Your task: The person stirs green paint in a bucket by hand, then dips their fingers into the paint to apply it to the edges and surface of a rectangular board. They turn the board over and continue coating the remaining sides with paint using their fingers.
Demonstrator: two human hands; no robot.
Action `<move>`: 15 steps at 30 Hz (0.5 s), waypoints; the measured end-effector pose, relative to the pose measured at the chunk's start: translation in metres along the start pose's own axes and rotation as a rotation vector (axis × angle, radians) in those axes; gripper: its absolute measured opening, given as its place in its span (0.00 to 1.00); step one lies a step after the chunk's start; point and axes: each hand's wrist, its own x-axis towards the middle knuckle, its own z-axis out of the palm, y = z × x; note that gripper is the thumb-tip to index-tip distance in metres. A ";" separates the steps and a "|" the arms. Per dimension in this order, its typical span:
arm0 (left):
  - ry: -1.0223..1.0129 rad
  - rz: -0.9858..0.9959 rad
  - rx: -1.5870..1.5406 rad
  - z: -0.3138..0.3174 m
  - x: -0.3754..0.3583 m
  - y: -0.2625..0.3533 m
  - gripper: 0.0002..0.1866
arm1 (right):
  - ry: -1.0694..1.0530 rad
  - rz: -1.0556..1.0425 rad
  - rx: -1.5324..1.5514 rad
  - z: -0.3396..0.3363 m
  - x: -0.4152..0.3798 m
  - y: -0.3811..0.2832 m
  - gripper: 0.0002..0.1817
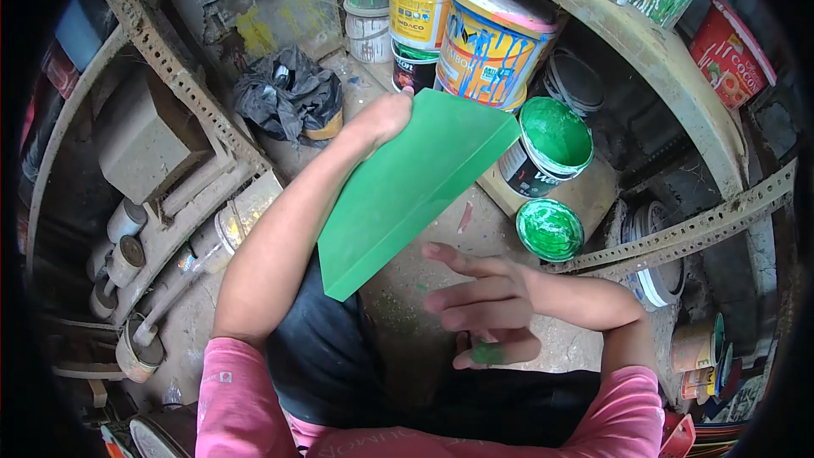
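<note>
A flat green panel (407, 178) with a folded lip along its near edge is held up at a slant over my lap. My left hand (392, 121) grips its far left edge, the fingers mostly hidden behind it. To the right of the panel, apart from it, my right hand (490, 301) is open with the fingers spread. A green smear, apparently paint, shows on one of its lower fingers. Beyond that hand stands an open bucket (555, 137) of green paint. Its green-coated lid (550, 230) lies just in front of it.
Several paint-streaked yellow buckets (492, 42) stand at the back. A crumpled black plastic bag (288, 97) lies on the floor at back left. Perforated metal shelving (182, 59) borders the left, with cans below. More metal bars (687, 216) and a red tub (731, 53) are on the right.
</note>
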 end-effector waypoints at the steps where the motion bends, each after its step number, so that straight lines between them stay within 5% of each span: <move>1: 0.004 0.003 0.004 0.000 0.000 0.000 0.25 | -0.049 -0.015 -0.002 0.000 0.000 0.001 0.13; 9: -0.057 -0.053 -0.145 -0.001 -0.016 0.012 0.24 | -0.074 -0.095 -0.131 -0.006 0.008 0.011 0.09; 12: -0.074 -0.081 -0.182 -0.004 -0.029 0.025 0.23 | -0.121 0.007 -0.181 -0.013 0.013 0.012 0.19; 15: -0.079 -0.087 -0.239 -0.004 -0.032 0.026 0.23 | -0.044 -0.047 -0.170 -0.010 0.008 0.016 0.10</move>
